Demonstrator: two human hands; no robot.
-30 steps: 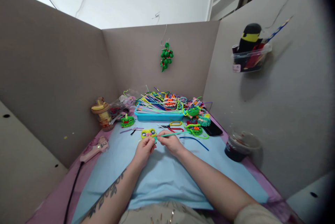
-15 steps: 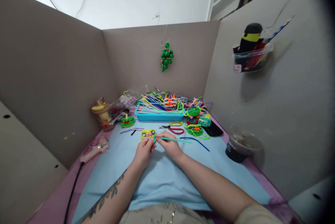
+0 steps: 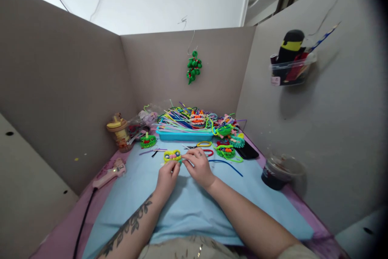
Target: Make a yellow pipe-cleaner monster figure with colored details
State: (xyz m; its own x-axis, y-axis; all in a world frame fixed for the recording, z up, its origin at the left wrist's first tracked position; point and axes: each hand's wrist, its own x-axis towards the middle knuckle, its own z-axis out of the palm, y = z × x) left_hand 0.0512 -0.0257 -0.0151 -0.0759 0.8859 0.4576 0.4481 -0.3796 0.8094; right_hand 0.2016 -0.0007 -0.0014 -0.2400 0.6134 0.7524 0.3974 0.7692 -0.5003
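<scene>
My left hand (image 3: 169,173) is closed, thumb and finger pinching a small turquoise pipe cleaner (image 3: 181,162), mostly hidden by the fingers. My right hand (image 3: 199,167) meets it from the right, its fingertips pinched at the same pipe cleaner. Just beyond my left fingertips lies a yellow fuzzy face (image 3: 172,155) with round eyes and a pink middle. Behind my right hand are scissors (image 3: 209,152) with red and yellow handles, partly covered. A dark blue pipe cleaner (image 3: 227,164) lies to the right on the light blue cloth (image 3: 194,206).
A blue tray (image 3: 184,135) heaped with pipe cleaners stands at the back. Green fuzzy faces (image 3: 226,151) and a black phone (image 3: 247,150) lie to its right. A pink glue gun (image 3: 109,173) and a cup (image 3: 119,131) stand left; a lidded tub (image 3: 277,172) sits right.
My right hand has risen slightly and turned over the pipe cleaner, covering part of the scissors. The long turquoise tail that stuck out to the right no longer shows.
</scene>
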